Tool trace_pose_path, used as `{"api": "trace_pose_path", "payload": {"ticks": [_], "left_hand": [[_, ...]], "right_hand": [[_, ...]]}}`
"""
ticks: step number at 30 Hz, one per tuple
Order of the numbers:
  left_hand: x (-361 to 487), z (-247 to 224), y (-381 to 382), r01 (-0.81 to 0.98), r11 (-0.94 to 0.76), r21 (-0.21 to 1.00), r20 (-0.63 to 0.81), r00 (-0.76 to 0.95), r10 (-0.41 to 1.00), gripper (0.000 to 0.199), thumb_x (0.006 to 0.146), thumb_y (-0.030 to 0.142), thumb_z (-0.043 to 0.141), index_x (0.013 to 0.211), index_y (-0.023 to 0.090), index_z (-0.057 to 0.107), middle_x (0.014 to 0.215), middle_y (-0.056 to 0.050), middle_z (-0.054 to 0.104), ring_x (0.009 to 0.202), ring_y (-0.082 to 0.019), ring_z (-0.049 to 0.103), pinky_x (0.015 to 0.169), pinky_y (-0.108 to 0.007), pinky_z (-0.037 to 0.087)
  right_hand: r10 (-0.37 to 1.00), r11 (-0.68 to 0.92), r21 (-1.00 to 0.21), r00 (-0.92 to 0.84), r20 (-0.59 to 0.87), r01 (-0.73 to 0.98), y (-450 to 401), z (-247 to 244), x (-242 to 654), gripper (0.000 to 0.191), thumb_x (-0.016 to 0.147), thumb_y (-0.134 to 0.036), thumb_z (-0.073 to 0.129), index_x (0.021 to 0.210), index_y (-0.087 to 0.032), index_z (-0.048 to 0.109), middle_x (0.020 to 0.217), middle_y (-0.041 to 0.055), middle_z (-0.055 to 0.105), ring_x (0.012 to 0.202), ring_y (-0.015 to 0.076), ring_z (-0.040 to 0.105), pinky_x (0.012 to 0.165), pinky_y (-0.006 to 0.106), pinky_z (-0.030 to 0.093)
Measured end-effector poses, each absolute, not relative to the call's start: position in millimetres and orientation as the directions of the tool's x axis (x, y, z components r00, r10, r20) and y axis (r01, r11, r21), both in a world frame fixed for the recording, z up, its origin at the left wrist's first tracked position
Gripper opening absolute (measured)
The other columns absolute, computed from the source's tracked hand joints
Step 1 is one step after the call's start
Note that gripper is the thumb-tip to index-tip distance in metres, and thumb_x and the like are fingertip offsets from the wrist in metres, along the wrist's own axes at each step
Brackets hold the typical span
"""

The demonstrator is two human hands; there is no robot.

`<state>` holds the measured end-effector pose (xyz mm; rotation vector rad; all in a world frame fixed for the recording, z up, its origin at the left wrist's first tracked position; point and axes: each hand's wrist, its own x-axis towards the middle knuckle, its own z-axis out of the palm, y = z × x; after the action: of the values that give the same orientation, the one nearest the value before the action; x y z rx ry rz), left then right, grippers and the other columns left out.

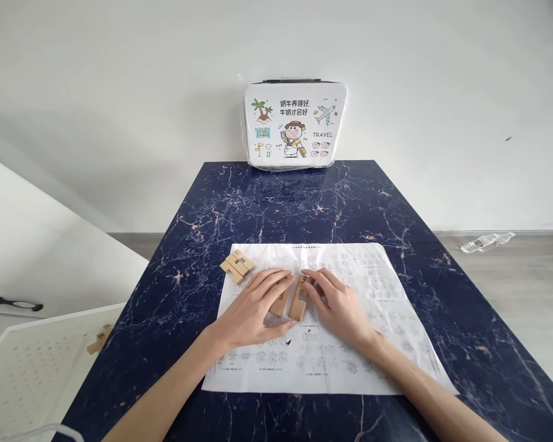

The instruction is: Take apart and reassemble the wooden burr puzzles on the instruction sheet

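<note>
On a printed paper sheet (pixel 378 319), my left hand (pixel 253 307) curls over a notched wooden puzzle block (pixel 280 305), its thumb resting lower near the sheet. My right hand (pixel 338 301) has its fingertips around a second notched wooden block (pixel 297 307), which carries a dark mark at its top end. A narrow gap separates these two blocks, and fingers cover parts of both. Beyond my left hand, several interlocked light wooden pieces (pixel 237 266) lie at the sheet's upper left corner.
The sheet lies on a dark blue marbled table (pixel 276 215). A white case with cartoon prints (pixel 297 126) leans against the wall at the far edge. Lower left stands a white perforated basket (pixel 37 362) with wooden pieces (pixel 99 339). A clear plastic item (pixel 487 242) lies on the floor at right.
</note>
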<state>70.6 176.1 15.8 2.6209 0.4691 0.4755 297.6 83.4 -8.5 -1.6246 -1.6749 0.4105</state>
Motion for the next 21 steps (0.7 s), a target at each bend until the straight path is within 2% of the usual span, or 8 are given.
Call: {"api": "trace_pose_path", "payload": {"ticks": [4, 8, 13, 17, 21], "left_hand": [[71.4, 15.8, 174.5, 0.218, -0.866, 0.449, 0.274, 0.889, 0.366, 0.076, 0.101, 0.049, 0.070, 0.166, 0.028, 0.037, 0.163, -0.013, 0.050, 0.152, -0.038, 0.045, 0.124, -0.061, 0.043], [72.5, 16.4, 173.0, 0.174, -0.884, 0.434, 0.290, 0.902, 0.320, 0.062, 0.103, 0.042, 0.069, 0.160, 0.030, 0.049, 0.164, -0.010, 0.051, 0.153, -0.036, 0.045, 0.125, -0.062, 0.043], [74.4, 16.4, 171.5, 0.130, -0.888, 0.441, 0.284, 0.919, 0.275, 0.049, 0.100, 0.034, 0.074, 0.148, 0.035, 0.063, 0.165, -0.005, 0.051, 0.154, -0.037, 0.043, 0.125, -0.067, 0.040], [75.7, 16.6, 171.7, 0.174, -0.875, 0.452, 0.299, 0.894, 0.333, 0.038, 0.100, 0.029, 0.074, 0.138, 0.035, 0.070, 0.161, -0.004, 0.056, 0.152, -0.034, 0.047, 0.124, -0.066, 0.043], [75.8, 14.7, 174.4, 0.268, -0.865, 0.423, 0.318, 0.850, 0.419, 0.032, 0.105, 0.025, 0.067, 0.136, 0.032, 0.069, 0.161, -0.005, 0.055, 0.151, -0.033, 0.048, 0.123, -0.067, 0.042]], "right_hand": [[0.959, 0.138, -0.728, 0.094, 0.268, 0.671, 84.2, -8.7, 299.1, 0.034, 0.114, -0.039, 0.041, 0.129, -0.023, 0.068, 0.118, 0.0123, 0.071, 0.083, 0.0235, 0.073, 0.072, 0.038, 0.060], [0.960, 0.138, -0.742, 0.097, 0.264, 0.656, 85.0, -10.8, 301.0, 0.033, 0.114, -0.036, 0.041, 0.127, -0.026, 0.069, 0.123, 0.0116, 0.070, 0.095, 0.0258, 0.074, 0.081, 0.041, 0.061], [0.962, 0.140, -0.757, 0.095, 0.258, 0.638, 85.0, -9.9, 301.1, 0.032, 0.114, -0.035, 0.041, 0.123, -0.027, 0.070, 0.120, 0.0104, 0.071, 0.093, 0.0253, 0.074, 0.077, 0.039, 0.060], [0.964, 0.136, -0.762, 0.092, 0.249, 0.633, 84.9, -8.4, 301.0, 0.030, 0.113, -0.037, 0.042, 0.120, -0.026, 0.070, 0.119, 0.0101, 0.071, 0.088, 0.0242, 0.074, 0.072, 0.037, 0.059], [0.965, 0.127, -0.760, 0.097, 0.242, 0.637, 84.6, -6.9, 300.5, 0.029, 0.114, -0.039, 0.041, 0.118, -0.025, 0.067, 0.119, 0.0107, 0.071, 0.080, 0.0219, 0.072, 0.069, 0.037, 0.057]]}}
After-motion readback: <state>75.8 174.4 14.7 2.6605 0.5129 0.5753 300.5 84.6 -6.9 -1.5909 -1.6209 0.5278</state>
